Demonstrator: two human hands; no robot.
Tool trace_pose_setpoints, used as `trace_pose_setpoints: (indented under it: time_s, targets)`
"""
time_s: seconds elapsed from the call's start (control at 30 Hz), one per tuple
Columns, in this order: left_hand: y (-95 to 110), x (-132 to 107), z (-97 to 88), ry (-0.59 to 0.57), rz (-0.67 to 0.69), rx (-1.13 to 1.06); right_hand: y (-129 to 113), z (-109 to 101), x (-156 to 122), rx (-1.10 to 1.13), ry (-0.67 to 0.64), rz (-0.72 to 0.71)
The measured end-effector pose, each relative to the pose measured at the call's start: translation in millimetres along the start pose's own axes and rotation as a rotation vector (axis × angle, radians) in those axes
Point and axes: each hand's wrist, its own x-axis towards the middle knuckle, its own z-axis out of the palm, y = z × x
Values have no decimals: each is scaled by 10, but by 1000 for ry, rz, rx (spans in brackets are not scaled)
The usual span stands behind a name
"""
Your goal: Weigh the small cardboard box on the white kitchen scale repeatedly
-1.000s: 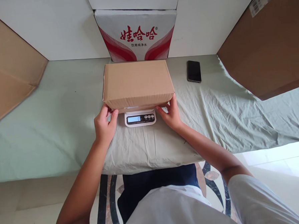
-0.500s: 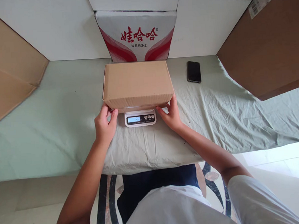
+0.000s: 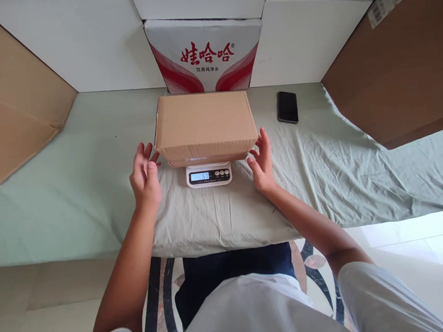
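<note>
A closed brown cardboard box rests on a small white digital scale, covering all but its front panel. The lit display looks to read 57 or 5.7; I cannot make out a decimal point. Off the box's left front corner, my left hand is open, fingers apart, holding nothing. At the right front corner my right hand is also open, its fingers spread close beside the box. Whether those fingertips still touch the cardboard I cannot tell.
Behind the box stands a white and red carton with Chinese lettering. A black phone lies to the right on the pale green cloth. Large cardboard panels rise at left and right.
Both hands have let go of the box's lower front corners and spread outward, the left one farther. The scale's reading has risen from about 34 to about 57, decimal point unclear.
</note>
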Motion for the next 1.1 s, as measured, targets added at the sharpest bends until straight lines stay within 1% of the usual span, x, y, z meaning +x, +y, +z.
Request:
trace_pose_setpoints:
  time_s: [0.17, 0.27, 0.33, 0.47, 0.7, 0.83, 1.1]
  targets:
    - [8, 12, -6, 30, -86, -1, -47, -4, 26, 70, 78, 91]
    - [8, 24, 6, 50, -100, 11, -2, 10, 38, 118, 146, 146]
    - [3, 32, 12, 61, -104, 17, 50, 14, 45, 131, 168, 170]
    - [0, 38, 10, 65, -110, 13, 124, -1, 58, 137, 149, 195]
    - [-15, 36, -8, 50, -108, 25, 91, -23, 76, 197, 161, 242]
    - [-7, 48, -3, 54, -115, 8, 96, -24, 84, 180, 155, 258]
    - [-8, 53, 2, 62, -103, 47, 143, -32, 106, 170, 156, 270]
